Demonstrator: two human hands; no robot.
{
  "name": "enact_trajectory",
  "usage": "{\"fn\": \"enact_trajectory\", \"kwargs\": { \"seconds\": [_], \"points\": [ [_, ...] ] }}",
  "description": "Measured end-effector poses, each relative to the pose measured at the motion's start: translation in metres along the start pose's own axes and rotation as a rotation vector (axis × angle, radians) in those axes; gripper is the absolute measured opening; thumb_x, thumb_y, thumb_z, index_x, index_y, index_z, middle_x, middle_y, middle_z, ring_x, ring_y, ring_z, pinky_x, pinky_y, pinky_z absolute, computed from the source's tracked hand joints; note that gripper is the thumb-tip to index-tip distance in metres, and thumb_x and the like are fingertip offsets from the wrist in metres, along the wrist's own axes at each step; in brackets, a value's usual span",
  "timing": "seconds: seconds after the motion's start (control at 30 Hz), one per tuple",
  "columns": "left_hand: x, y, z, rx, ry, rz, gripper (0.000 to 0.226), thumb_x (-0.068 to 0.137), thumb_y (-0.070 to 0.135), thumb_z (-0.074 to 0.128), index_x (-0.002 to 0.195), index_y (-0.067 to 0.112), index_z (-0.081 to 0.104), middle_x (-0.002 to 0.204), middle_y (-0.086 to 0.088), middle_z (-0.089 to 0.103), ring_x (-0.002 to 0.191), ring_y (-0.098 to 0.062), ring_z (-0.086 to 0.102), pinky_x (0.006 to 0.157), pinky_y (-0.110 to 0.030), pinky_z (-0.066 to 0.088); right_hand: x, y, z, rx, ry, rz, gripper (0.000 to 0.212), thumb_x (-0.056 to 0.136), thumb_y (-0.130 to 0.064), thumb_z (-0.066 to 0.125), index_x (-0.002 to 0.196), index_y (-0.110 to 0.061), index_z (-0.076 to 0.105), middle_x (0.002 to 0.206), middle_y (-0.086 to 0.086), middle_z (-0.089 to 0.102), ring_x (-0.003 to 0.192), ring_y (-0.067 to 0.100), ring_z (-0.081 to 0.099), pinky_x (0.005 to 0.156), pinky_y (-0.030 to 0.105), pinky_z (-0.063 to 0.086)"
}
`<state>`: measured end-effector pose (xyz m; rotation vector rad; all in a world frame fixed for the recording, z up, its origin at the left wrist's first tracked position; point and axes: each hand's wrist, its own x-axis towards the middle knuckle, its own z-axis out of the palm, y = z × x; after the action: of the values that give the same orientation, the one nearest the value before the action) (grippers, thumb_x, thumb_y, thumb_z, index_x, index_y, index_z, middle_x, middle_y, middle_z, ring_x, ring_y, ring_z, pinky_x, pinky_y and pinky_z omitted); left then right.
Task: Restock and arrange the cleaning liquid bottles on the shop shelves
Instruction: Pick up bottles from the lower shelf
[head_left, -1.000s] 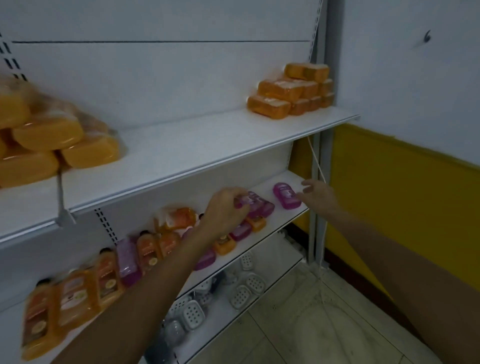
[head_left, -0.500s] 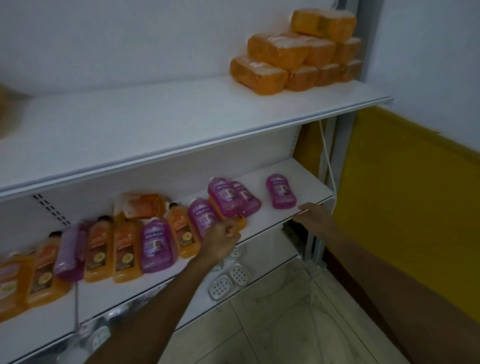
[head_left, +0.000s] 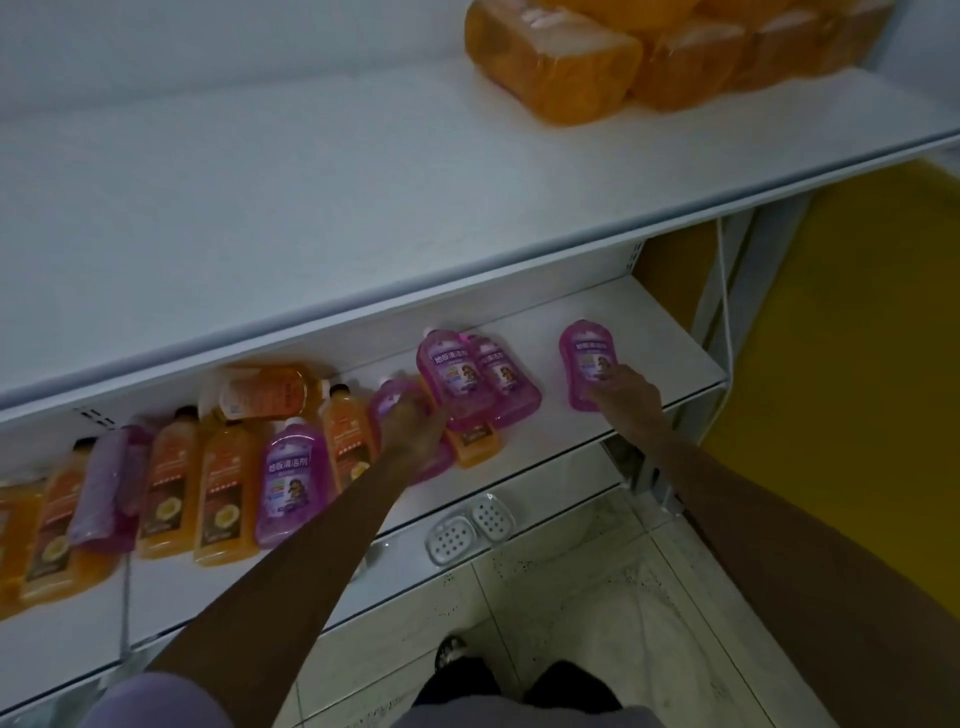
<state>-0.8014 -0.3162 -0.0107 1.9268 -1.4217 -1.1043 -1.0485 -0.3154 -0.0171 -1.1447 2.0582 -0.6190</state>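
Purple and orange cleaning liquid bottles lie flat on the white middle shelf (head_left: 657, 347). My left hand (head_left: 413, 428) grips a purple bottle (head_left: 388, 401) in the row, just left of two overlapping purple bottles (head_left: 457, 371) that lie on top of an orange bottle (head_left: 475, 441). My right hand (head_left: 626, 392) holds the lower end of a lone purple bottle (head_left: 584, 353) further right. Left of my arm lie another purple bottle (head_left: 291, 478) and several orange bottles (head_left: 223, 493), with one orange bottle (head_left: 265, 392) sideways behind them.
The upper shelf (head_left: 337, 208) juts out above the bottles, with wrapped orange packs (head_left: 550, 67) at its right end. Clear soap dishes (head_left: 470, 525) sit on the lower shelf. A yellow wall (head_left: 857, 322) closes the right side. Tiled floor (head_left: 597, 623) lies below.
The view has dipped and moved closer to the middle shelf. My right hand rose from the shelf edge onto the lone purple bottle. My left hand moved up onto a purple bottle in the row.
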Motion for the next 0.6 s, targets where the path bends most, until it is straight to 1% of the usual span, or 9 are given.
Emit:
{"fn": "enact_trajectory", "kwargs": {
  "seconds": [0.03, 0.1, 0.17, 0.2, 0.3, 0.4, 0.47, 0.53, 0.6],
  "points": [
    [0.004, 0.002, 0.004, -0.014, 0.004, -0.040, 0.030, 0.091, 0.022, 0.057, 0.110, -0.001, 0.059, 0.099, -0.014, 0.062, 0.097, -0.027, 0.059, 0.075, -0.029, 0.041, 0.011, 0.002, -0.003, -0.015, 0.012, -0.009, 0.045, 0.089, -0.024, 0.062, 0.128, -0.004, 0.051, 0.124, 0.016, 0.056, 0.105, 0.026, 0.055, 0.071, 0.016, 0.042],
    [0.014, 0.005, 0.013, -0.040, 0.015, -0.121, 0.035, 0.091, 0.026, 0.057, 0.113, -0.001, 0.057, 0.106, -0.015, 0.063, 0.097, -0.027, 0.059, 0.070, -0.027, 0.042, 0.028, 0.005, -0.010, -0.066, 0.039, -0.023, 0.047, 0.091, -0.028, 0.060, 0.127, 0.000, 0.049, 0.124, 0.021, 0.056, 0.112, 0.033, 0.054, 0.087, 0.033, 0.045],
    [0.027, 0.008, 0.023, -0.066, 0.048, -0.181, 0.042, 0.091, 0.030, 0.057, 0.116, -0.004, 0.055, 0.106, -0.016, 0.062, 0.097, -0.027, 0.059, 0.066, -0.025, 0.044, 0.048, 0.015, -0.014, -0.077, 0.039, -0.011, 0.053, 0.092, -0.033, 0.058, 0.130, 0.002, 0.045, 0.127, 0.025, 0.053, 0.115, 0.037, 0.053, 0.094, 0.042, 0.046],
    [0.035, 0.006, 0.028, -0.071, 0.083, -0.199, 0.047, 0.091, 0.033, 0.058, 0.117, -0.005, 0.053, 0.109, -0.018, 0.062, 0.099, -0.029, 0.060, 0.069, -0.028, 0.046, 0.059, 0.020, -0.015, -0.074, 0.026, 0.000, 0.057, 0.092, -0.035, 0.058, 0.132, 0.001, 0.043, 0.129, 0.025, 0.050, 0.115, 0.038, 0.052, 0.094, 0.044, 0.047],
    [0.052, 0.007, 0.047, -0.094, 0.149, -0.276, 0.061, 0.087, 0.042, 0.059, 0.125, -0.004, 0.047, 0.116, -0.022, 0.061, 0.104, -0.035, 0.060, 0.084, -0.039, 0.052, 0.093, 0.031, -0.014, -0.079, -0.034, 0.002, 0.073, 0.089, -0.041, 0.061, 0.140, 0.001, 0.030, 0.137, 0.026, 0.041, 0.121, 0.039, 0.049, 0.095, 0.045, 0.048],
    [0.064, 0.003, 0.071, 0.020, 0.191, -0.340, 0.077, 0.084, 0.053, 0.058, 0.134, -0.001, 0.037, 0.124, -0.024, 0.054, 0.114, -0.038, 0.054, 0.095, -0.045, 0.046, 0.122, 0.038, -0.009, -0.105, -0.119, 0.028, 0.083, 0.088, -0.046, 0.060, 0.144, 0.001, 0.021, 0.140, 0.025, 0.038, 0.123, 0.039, 0.047, 0.096, 0.044, 0.047],
    [0.067, 0.001, 0.082, 0.060, 0.255, -0.371, 0.085, 0.078, 0.057, 0.063, 0.135, 0.001, 0.033, 0.126, -0.021, 0.052, 0.115, -0.036, 0.052, 0.096, -0.044, 0.045, 0.138, 0.043, -0.002, -0.122, -0.185, 0.036, 0.086, 0.086, -0.051, 0.060, 0.143, 0.002, 0.022, 0.139, 0.025, 0.040, 0.122, 0.040, 0.048, 0.097, 0.048, 0.047],
    [0.071, 0.000, 0.086, -0.016, 0.260, -0.377, 0.077, 0.074, 0.050, 0.072, 0.127, 0.005, 0.041, 0.119, -0.012, 0.056, 0.107, -0.028, 0.055, 0.088, -0.037, 0.047, 0.152, 0.044, 0.007, -0.114, -0.234, 0.030, 0.090, 0.079, -0.056, 0.065, 0.139, 0.001, 0.029, 0.136, 0.024, 0.045, 0.118, 0.040, 0.051, 0.096, 0.048, 0.048],
    [0.071, -0.001, 0.083, -0.116, 0.203, -0.390, 0.054, 0.072, 0.038, 0.078, 0.110, 0.012, 0.050, 0.106, -0.002, 0.061, 0.095, -0.019, 0.058, 0.082, -0.029, 0.048, 0.164, 0.041, 0.014, -0.021, -0.274, 0.072, 0.087, 0.071, -0.048, 0.076, 0.134, -0.002, 0.037, 0.129, 0.018, 0.051, 0.112, 0.036, 0.057, 0.090, 0.042, 0.052]
  ]
}}
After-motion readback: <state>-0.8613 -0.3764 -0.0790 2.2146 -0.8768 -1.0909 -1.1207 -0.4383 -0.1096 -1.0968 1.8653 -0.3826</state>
